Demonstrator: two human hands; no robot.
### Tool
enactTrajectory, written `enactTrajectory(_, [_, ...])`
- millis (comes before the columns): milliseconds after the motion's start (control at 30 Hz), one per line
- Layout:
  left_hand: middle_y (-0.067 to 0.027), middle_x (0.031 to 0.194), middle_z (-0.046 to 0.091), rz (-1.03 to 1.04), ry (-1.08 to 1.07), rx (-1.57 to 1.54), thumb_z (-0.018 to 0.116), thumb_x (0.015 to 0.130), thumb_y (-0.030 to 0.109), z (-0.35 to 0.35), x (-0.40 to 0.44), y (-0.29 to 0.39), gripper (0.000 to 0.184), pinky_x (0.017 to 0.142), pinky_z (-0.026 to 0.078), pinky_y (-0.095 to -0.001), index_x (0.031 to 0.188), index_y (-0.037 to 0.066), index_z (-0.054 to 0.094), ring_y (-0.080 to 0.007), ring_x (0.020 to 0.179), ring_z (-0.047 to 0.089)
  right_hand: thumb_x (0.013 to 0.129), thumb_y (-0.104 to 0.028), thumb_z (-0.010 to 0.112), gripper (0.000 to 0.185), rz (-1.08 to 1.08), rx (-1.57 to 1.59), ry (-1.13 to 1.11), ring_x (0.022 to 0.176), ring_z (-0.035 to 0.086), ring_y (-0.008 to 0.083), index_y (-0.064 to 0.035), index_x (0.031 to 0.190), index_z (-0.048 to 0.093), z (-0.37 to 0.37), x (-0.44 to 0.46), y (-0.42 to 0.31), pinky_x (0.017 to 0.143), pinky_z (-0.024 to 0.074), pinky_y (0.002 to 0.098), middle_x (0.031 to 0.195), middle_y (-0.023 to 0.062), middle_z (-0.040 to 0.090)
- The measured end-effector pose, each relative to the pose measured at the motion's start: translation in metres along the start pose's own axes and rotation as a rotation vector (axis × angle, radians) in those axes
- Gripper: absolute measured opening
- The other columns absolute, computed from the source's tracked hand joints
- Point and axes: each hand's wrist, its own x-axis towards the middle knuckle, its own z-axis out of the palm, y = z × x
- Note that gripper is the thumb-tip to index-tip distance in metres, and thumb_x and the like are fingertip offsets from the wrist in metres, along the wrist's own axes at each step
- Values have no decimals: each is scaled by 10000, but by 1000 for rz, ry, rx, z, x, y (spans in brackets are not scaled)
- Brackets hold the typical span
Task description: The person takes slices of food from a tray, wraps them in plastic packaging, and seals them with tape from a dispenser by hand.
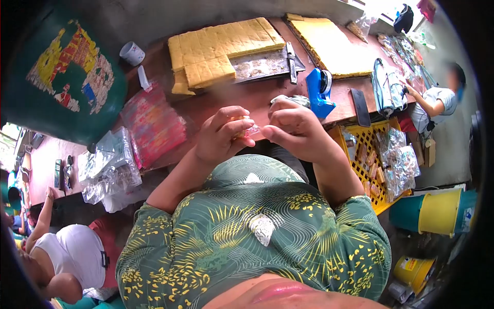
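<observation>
My left hand [224, 135] is closed, with its thumb and fingers around a small clear plastic packet [252, 132]. Something yellowish shows in the packet, partly covered by the fingers. Close beside it, my right hand [298, 129] has its fingers curled and its thumb pointing at the packet. What its fingertips hold, if anything, is hidden. Both hands are raised in front of my body, above the near table edge. Beyond them lies a cut yellow cake slab [221, 49] on a dark tray. A blue tape dispenser [320, 95] stands just past my right hand.
A second yellow slab [332, 46] sits at the back. A yellow crate [378, 203] with wrapped pieces is at right, near a phone [360, 107]. Plastic bags [109, 167] and a green drum [98, 121] are at left. Two people [440, 103] work nearby.
</observation>
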Motion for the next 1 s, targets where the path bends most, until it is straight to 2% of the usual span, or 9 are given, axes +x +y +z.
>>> enactTrajectory(167, [-152, 1188, 616, -11, 65, -12, 850, 836, 319, -8, -4, 1, 492, 731, 615, -377, 1225, 119, 625, -287, 908, 715, 951, -229, 768, 337, 167, 39, -90, 675, 483, 138, 8, 748, 641, 23, 11, 23, 588, 394, 316, 778, 51, 507])
enactTrajectory(367, [-157, 1195, 617, -40, 95, -114, 832, 869, 313, -4, -6, 0, 462, 728, 609, -370, 1221, 103, 620, -278, 935, 711, 967, -226, 768, 298, 210, 340, -67, 733, 484, 77, -10, 786, 670, 45, 8, 41, 624, 399, 279, 826, -6, 506])
enactTrajectory(467, [-183, 1194, 574, -49, 84, -185, 675, 1002, 393, 3, -2, 4, 442, 814, 569, -350, 1258, 54, 552, -232, 1014, 641, 969, -227, 767, 273, 237, 475, -3, 760, 491, 76, -16, 814, 691, 53, 5, 45, 645, 405, 269, 843, -6, 514])
enactTrajectory(600, [-184, 1235, 526, -125, 184, -313, 602, 1038, 417, 19, -5, 3, 448, 824, 552, -335, 1279, 53, 504, -209, 987, 625, 972, -229, 762, 275, 256, 558, 58, 775, 497, 80, -17, 816, 681, 58, 8, 48, 650, 405, 269, 847, -4, 514])
enactTrajectory(633, [-184, 1246, 513, -168, 218, -367, 586, 1045, 424, 24, -7, 4, 451, 824, 549, -332, 1284, 54, 491, -203, 975, 623, 938, -305, 800, 356, 216, 428, 69, 772, 492, 79, -14, 799, 649, 58, 8, 60, 636, 400, 268, 838, -14, 503])
enactTrajectory(733, [-180, 1246, 516, -197, 316, -462, 583, 1055, 401, 30, 3, 5, 439, 861, 537, -353, 1295, 45, 489, -213, 969, 619, 884, -390, 843, 435, 306, 262, 62, 748, 482, 74, -27, 779, 627, 57, 13, 78, 615, 392, 268, 799, -27, 497])
enactTrajectory(767, [-178, 1241, 524, -199, 350, -482, 590, 1056, 386, 31, 4, 7, 432, 878, 532, -366, 1298, 41, 495, -220, 971, 619, 853, -441, 863, 472, 401, 427, 55, 735, 479, 63, -41, 790, 620, 64, 11, 92, 612, 401, 258, 785, -46, 529])
enactTrajectory(867, [-164, 1266, 494, -313, 384, -718, 548, 1074, 390, 31, 2, 8, 434, 859, 538, -358, 1307, 34, 467, -201, 948, 621, 869, -435, 854, 462, 511, 635, 8, 738, 482, 52, -53, 803, 602, 74, 12, 95, 622, 417, 246, 796, -58, 563])
enactTrajectory(1000, [-159, 1270, 483, -392, 406, -713, 510, 1085, 403, 29, 0, 5, 425, 831, 559, -354, 1300, 40, 457, -216, 943, 657, 867, -414, 861, 437, 578, 553, -62, 734, 491, 54, -58, 824, 612, 74, 8, 112, 633, 438, 250, 785, -57, 563])
